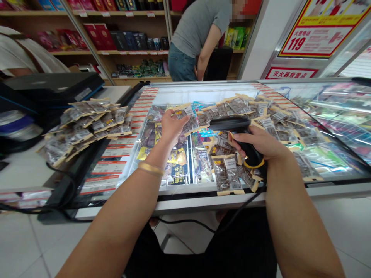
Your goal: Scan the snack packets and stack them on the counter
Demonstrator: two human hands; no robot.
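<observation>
Held up over the freezer's glass lid, a small clear snack packet (188, 119) with beige ends is pinched in my left hand (171, 126). My right hand (262, 142) is wrapped round the handle of a black barcode scanner (232, 124), whose head points left toward that packet. Around and beneath the scanner, many similar packets (228, 173) are scattered across the glass, reaching to the right side. A separate heap of these packets (89, 122) lies to the left, partly on the counter and partly on the lid edge. What the packets contain looks brown; the print is too small to read.
Through the glass lid, colourful frozen goods (176, 164) show in the chest freezer. The scanner's black cable (199, 222) loops along its front edge. A black machine (58, 87) stands on the left counter (17, 172). Behind the freezer, a person (197, 33) bends beside stocked shelves (136, 53).
</observation>
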